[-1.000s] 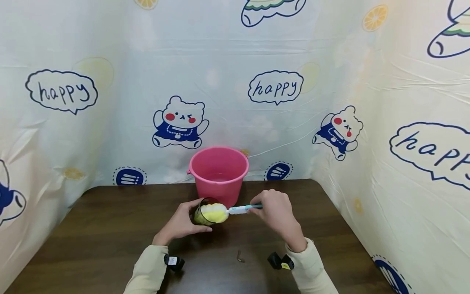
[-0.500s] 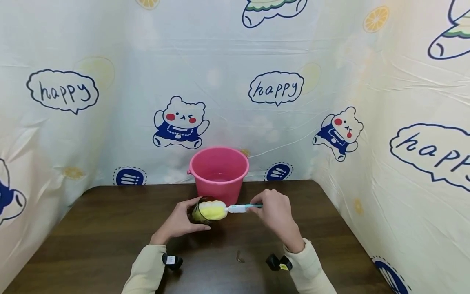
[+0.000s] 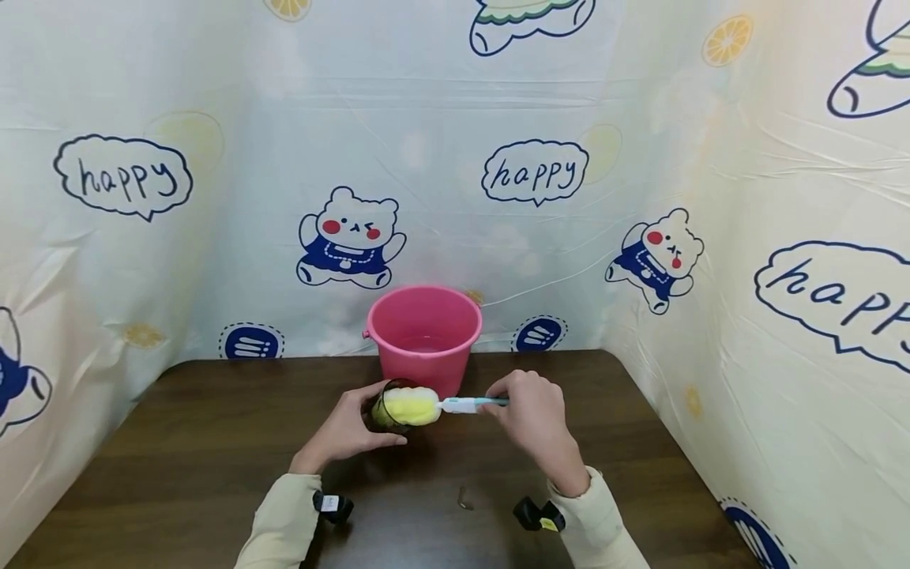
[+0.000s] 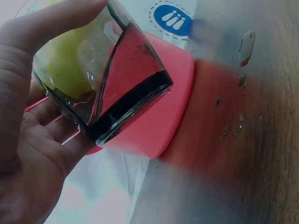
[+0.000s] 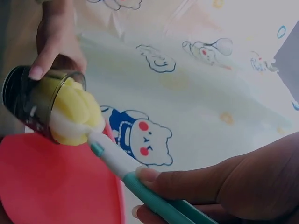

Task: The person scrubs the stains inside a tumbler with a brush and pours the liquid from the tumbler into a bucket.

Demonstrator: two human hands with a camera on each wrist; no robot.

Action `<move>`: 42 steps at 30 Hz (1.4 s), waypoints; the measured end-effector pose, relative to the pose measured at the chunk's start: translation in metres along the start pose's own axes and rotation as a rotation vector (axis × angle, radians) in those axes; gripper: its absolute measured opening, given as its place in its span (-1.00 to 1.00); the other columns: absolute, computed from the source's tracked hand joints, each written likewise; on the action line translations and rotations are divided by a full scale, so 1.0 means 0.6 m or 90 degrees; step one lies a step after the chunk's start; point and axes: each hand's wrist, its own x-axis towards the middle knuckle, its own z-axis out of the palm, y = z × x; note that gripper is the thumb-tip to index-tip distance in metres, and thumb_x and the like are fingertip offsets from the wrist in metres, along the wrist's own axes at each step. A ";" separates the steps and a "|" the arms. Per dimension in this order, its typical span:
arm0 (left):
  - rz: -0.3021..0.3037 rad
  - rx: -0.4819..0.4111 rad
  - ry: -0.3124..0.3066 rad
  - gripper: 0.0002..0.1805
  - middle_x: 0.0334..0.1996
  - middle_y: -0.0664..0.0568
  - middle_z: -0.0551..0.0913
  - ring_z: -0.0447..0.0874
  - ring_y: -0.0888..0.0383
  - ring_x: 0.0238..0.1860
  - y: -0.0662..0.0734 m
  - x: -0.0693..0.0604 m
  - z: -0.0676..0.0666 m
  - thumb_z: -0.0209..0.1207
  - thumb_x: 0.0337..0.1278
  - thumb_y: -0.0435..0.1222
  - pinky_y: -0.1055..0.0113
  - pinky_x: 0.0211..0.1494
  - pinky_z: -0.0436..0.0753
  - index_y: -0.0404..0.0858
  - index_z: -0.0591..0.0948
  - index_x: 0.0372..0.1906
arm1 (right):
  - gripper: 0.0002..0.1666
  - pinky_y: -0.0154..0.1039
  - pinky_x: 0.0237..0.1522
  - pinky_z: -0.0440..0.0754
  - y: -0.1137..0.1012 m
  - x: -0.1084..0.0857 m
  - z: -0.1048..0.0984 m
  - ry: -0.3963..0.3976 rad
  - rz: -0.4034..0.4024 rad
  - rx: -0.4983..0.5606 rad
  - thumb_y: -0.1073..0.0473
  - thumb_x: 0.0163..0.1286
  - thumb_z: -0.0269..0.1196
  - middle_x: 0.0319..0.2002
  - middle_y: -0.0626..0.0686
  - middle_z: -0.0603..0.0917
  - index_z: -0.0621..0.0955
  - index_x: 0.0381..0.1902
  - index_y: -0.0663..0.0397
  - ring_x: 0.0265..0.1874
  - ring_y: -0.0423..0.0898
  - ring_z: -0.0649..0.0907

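Observation:
My left hand (image 3: 344, 427) grips a dark see-through glass (image 4: 135, 79), tilted on its side with its mouth toward the right. Thumb and fingers wrap round its wall. In my right hand (image 3: 532, 411) is the white and teal handle of a sponge bottle brush (image 5: 117, 161), pinched between thumb and fingers. The brush's yellow and white sponge head (image 3: 411, 407) sits partly inside the glass, with its rear end sticking out past the rim. Through the wall in the left wrist view, the yellow sponge shows short of the thick base.
A pink bucket (image 3: 426, 371) stands behind the glass near the back edge of the brown wooden table (image 3: 213, 442). Small drops of water (image 4: 246, 49) lie on the table, and a wet streak (image 3: 464, 498) shows nearer the front. A printed curtain (image 3: 455, 111) surrounds the table.
Over the last second the glass and left hand have shifted slightly left and up. The right hand moved slightly left with the brush; the sponge stays partly in the glass.

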 end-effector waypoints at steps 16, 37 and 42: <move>-0.003 0.008 -0.007 -0.01 0.25 0.25 0.60 0.54 0.15 0.23 -0.002 0.003 0.006 0.63 -0.27 0.03 0.09 0.25 0.62 -0.02 0.49 0.41 | -0.81 -0.27 -0.62 0.44 0.009 0.009 -0.001 -0.038 0.047 0.033 0.01 0.05 0.61 -0.53 -0.11 0.73 0.85 -0.43 -0.06 -0.62 -0.17 0.48; -0.001 0.016 -0.013 -0.03 0.25 0.24 0.61 0.55 0.15 0.25 -0.002 0.007 0.007 0.66 -0.30 -0.03 -0.02 0.27 0.60 -0.03 0.52 0.39 | -0.81 -0.29 -0.62 0.43 0.012 0.009 -0.003 -0.058 0.009 -0.003 0.01 0.03 0.62 -0.54 -0.13 0.70 0.84 -0.46 -0.08 -0.61 -0.18 0.46; -0.002 0.016 -0.024 -0.03 0.26 0.23 0.59 0.55 0.15 0.24 -0.002 0.004 0.011 0.66 -0.29 -0.10 0.00 0.27 0.60 -0.03 0.51 0.40 | -0.83 -0.27 -0.62 0.45 0.016 0.008 0.001 -0.056 -0.001 0.038 0.04 0.01 0.63 -0.54 -0.15 0.72 0.83 -0.47 -0.10 -0.62 -0.19 0.47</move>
